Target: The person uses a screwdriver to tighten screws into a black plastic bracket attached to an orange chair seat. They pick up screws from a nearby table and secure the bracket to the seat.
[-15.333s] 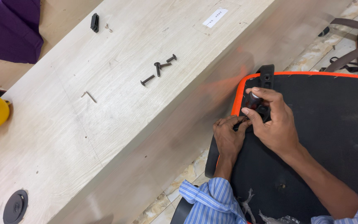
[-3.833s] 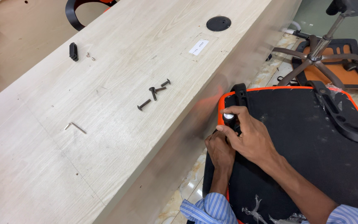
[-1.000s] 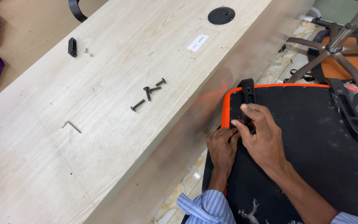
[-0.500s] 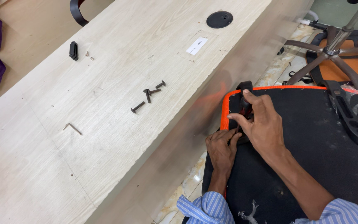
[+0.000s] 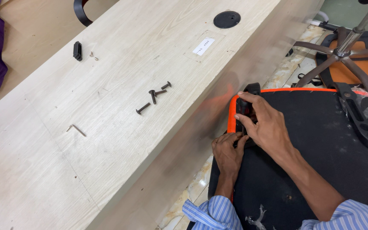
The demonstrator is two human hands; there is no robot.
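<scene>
pale wooden bench (image 5: 107, 140) runs across the frame from lower left to upper right, with black bolts (image 5: 153, 97) and a bent hex key (image 5: 76, 130) lying near its middle. right of it, a black seat panel (image 5: 316, 136) with an orange edge lies below. right hand (image 5: 265, 125) has its fingers closed on a black bracket (image 5: 245, 106) at the panel's left rim; left hand (image 5: 228, 151) grips the rim just below.
</scene>
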